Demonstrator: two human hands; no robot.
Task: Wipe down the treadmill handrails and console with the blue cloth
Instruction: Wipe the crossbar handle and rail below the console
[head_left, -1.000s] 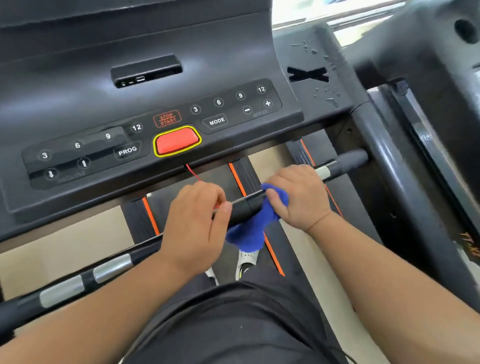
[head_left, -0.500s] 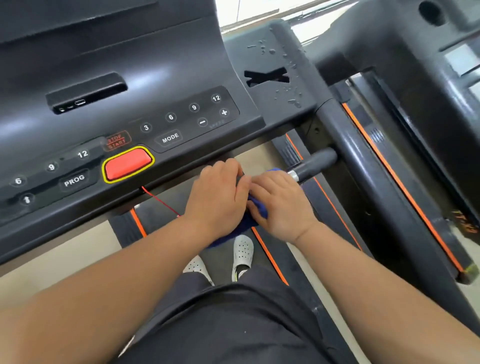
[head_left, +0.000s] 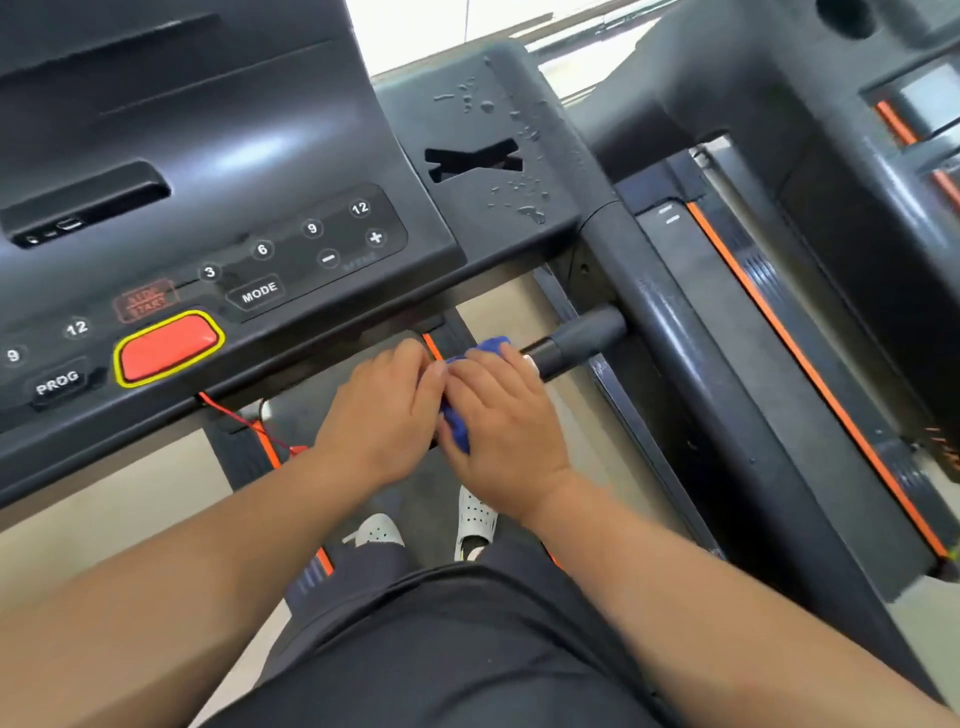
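Below the dark console runs a black crossbar handrail, and both hands sit on it. My right hand is wrapped round the bar with the blue cloth bunched under its fingers; a corner of the cloth sticks out above the knuckles. My left hand grips the bar right beside it, its fingertips touching the right hand and the cloth's edge. The bar between the hands is hidden. The grey rubber end of the bar shows to the right, joining the right side handrail.
Water drops lie on the console's right wing. A red stop button and a red safety cord are at left. A neighbouring treadmill stands close on the right. My white shoes stand on the belt below.
Both hands have slid right along the crossbar, towards its grey end. The left hand, apart from the right a second ago, now presses against it. The camera view has shifted right.
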